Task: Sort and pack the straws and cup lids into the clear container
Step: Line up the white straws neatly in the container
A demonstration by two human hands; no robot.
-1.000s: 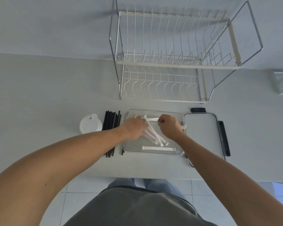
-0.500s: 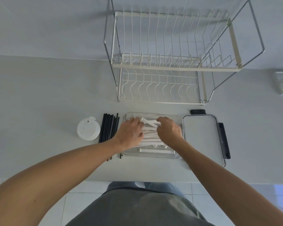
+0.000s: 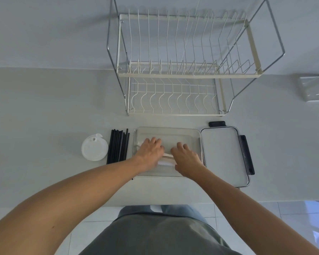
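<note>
Now both hands, left hand [image 3: 151, 151] and right hand [image 3: 186, 157], lie palm-down in the clear container [image 3: 191, 134] at frame centre, pressing white straws [image 3: 166, 161] flat, probably to align them. Black straws [image 3: 118, 146] and cup lid [image 3: 94, 148] wait at its left.

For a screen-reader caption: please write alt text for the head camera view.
Both hands, left hand and right hand, press white straws flat inside a clear rectangular container on a grey counter. Black straws and a white round cup lid lie left of it.
</note>
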